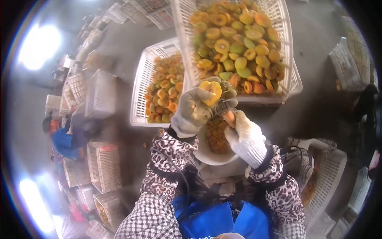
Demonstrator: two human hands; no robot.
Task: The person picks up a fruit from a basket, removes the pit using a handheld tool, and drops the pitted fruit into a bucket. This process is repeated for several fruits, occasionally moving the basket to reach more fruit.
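Note:
My left hand [195,109], in a soiled grey-white glove, is closed around a halved yellow peach [211,92], cut face up. My right hand [247,139], in a white knit glove, is closed just beside it, its fingertips close to the left fingers. A small orange-brown thing [228,118] shows at the right fingertips; what it is I cannot make out. Below both hands is a white bowl [203,153] holding small orange-brown pieces. Just beyond the hands, a raised white crate [287,44] is full of halved peaches [238,44], some greenish.
A second white crate [139,91] with orange fruit halves stands at left, partly under the raised one. Another white crate [332,179] is beside my right arm. Stacked crates [104,165] line the left, near a person in blue [65,143]. More crates [348,65] stand at right.

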